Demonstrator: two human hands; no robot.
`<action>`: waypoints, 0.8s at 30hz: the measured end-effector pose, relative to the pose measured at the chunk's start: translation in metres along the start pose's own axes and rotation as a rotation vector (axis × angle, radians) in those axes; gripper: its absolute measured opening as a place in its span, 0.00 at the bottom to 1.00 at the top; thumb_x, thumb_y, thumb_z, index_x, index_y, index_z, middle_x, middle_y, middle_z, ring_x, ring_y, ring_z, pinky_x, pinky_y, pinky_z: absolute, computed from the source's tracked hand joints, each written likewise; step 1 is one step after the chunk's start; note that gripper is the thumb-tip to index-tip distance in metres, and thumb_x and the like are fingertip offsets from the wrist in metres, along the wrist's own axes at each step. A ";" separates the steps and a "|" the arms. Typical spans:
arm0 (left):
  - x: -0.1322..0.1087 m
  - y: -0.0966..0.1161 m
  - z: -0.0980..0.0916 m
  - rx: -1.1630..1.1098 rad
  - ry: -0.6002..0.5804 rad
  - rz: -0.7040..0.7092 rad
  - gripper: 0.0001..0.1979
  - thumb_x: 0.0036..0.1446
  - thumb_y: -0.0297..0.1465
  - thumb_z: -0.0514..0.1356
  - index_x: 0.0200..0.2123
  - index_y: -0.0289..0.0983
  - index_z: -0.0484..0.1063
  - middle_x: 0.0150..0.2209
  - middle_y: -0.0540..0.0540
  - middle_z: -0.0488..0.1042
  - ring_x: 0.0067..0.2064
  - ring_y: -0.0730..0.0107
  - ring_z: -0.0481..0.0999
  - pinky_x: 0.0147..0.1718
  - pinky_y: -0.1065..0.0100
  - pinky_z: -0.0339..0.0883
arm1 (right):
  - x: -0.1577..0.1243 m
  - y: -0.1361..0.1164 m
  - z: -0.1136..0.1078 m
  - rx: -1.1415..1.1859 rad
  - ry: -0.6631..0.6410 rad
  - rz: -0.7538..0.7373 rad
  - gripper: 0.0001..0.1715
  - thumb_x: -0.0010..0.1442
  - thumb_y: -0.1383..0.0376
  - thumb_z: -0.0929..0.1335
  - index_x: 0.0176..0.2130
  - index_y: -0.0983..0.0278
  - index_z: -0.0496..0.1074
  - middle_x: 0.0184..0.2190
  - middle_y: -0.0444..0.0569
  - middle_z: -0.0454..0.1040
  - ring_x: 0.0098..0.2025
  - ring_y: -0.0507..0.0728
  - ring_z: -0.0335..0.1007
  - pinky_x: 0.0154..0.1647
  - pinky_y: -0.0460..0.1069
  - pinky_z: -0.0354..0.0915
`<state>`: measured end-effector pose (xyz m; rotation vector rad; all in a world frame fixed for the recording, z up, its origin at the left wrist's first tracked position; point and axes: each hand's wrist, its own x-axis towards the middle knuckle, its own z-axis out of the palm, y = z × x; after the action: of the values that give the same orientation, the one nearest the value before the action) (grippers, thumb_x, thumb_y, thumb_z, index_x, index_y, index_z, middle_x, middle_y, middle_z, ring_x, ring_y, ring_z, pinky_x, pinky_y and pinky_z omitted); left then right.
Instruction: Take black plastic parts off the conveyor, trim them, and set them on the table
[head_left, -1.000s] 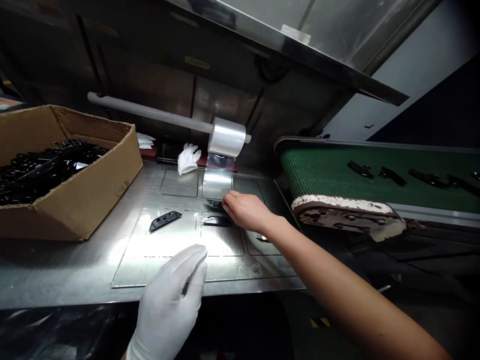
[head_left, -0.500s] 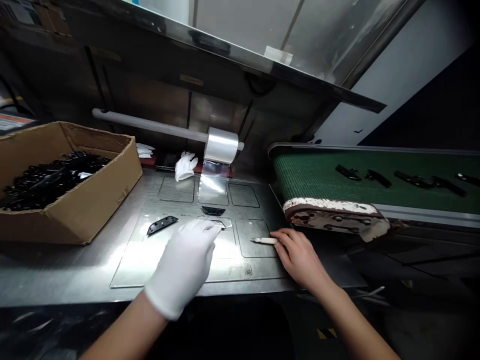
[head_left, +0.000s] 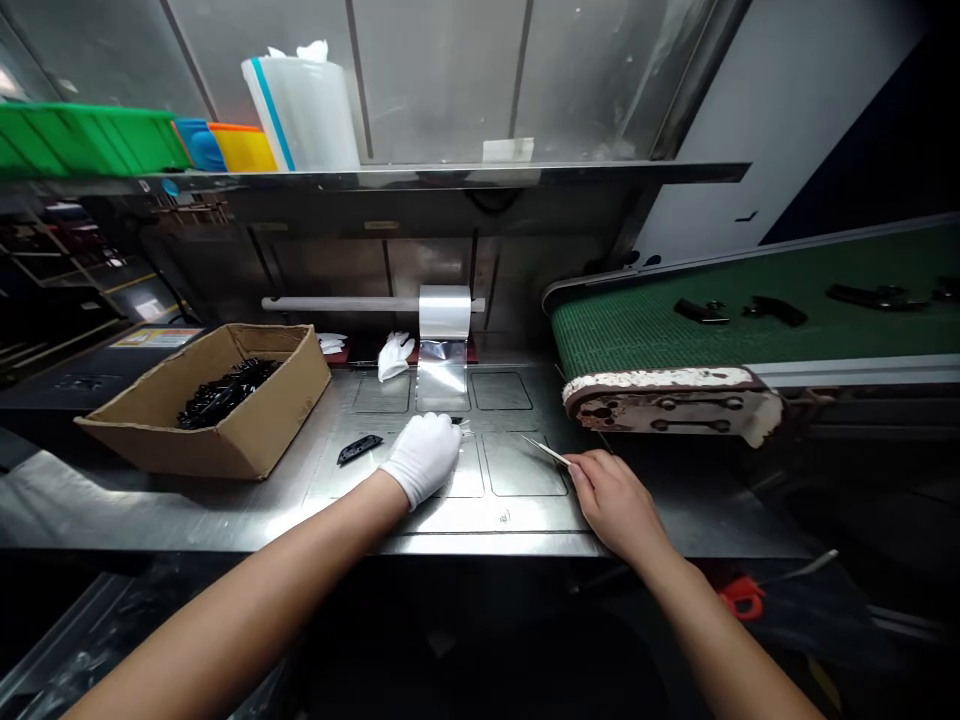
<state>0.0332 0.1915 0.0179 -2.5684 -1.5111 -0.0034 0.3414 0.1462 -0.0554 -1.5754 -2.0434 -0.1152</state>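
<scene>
My gloved left hand (head_left: 426,458) presses flat on the clear film (head_left: 442,372) pulled from the roll toward the table's (head_left: 225,505) middle, my right hand (head_left: 613,497) grips a thin blade (head_left: 546,451); the film looks light, limp, clingy, best pinched at its free edge

L hand (head_left: 427,458): white glove, palm down, fingers curled, forearm bare, reaching fwd-right | R hand (head_left: 616,500): bare, palm down, fingers pinched shut at front, arm stretched fwd-left
</scene>
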 end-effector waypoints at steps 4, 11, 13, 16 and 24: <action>0.003 0.000 -0.001 0.037 -0.005 -0.007 0.13 0.68 0.37 0.61 0.48 0.34 0.75 0.47 0.42 0.78 0.48 0.59 0.78 0.49 0.52 0.75 | -0.001 0.000 0.002 0.010 0.021 0.001 0.23 0.76 0.58 0.58 0.49 0.64 0.78 0.42 0.55 0.78 0.44 0.64 0.73 0.48 0.58 0.68; -0.007 -0.001 -0.006 0.065 0.023 0.004 0.11 0.68 0.36 0.61 0.46 0.34 0.75 0.44 0.43 0.78 0.45 0.61 0.79 0.47 0.54 0.76 | -0.002 -0.003 -0.001 0.026 0.034 0.010 0.22 0.76 0.59 0.58 0.48 0.63 0.78 0.42 0.55 0.78 0.45 0.64 0.73 0.49 0.57 0.67; -0.018 0.002 -0.006 0.061 0.042 0.014 0.09 0.69 0.34 0.59 0.46 0.34 0.75 0.43 0.44 0.78 0.43 0.62 0.78 0.46 0.55 0.75 | -0.002 -0.004 -0.002 0.034 0.032 0.018 0.22 0.76 0.60 0.58 0.48 0.63 0.78 0.42 0.55 0.78 0.45 0.64 0.73 0.50 0.57 0.67; -0.039 0.006 -0.005 0.033 0.063 0.051 0.10 0.71 0.28 0.53 0.45 0.33 0.75 0.41 0.42 0.77 0.42 0.60 0.77 0.44 0.55 0.73 | -0.002 -0.005 -0.002 0.049 0.031 0.040 0.22 0.76 0.60 0.58 0.48 0.63 0.78 0.42 0.55 0.78 0.46 0.64 0.73 0.50 0.57 0.67; -0.089 0.024 -0.001 -0.150 0.126 0.125 0.18 0.71 0.25 0.46 0.44 0.33 0.76 0.39 0.37 0.78 0.38 0.54 0.75 0.38 0.54 0.68 | -0.003 -0.009 -0.007 0.121 0.021 0.073 0.22 0.76 0.59 0.57 0.48 0.64 0.77 0.43 0.56 0.78 0.47 0.64 0.74 0.51 0.57 0.68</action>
<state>0.0107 0.1029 0.0083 -2.7163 -1.3517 -0.2678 0.3363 0.1380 -0.0482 -1.5646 -1.9363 0.0187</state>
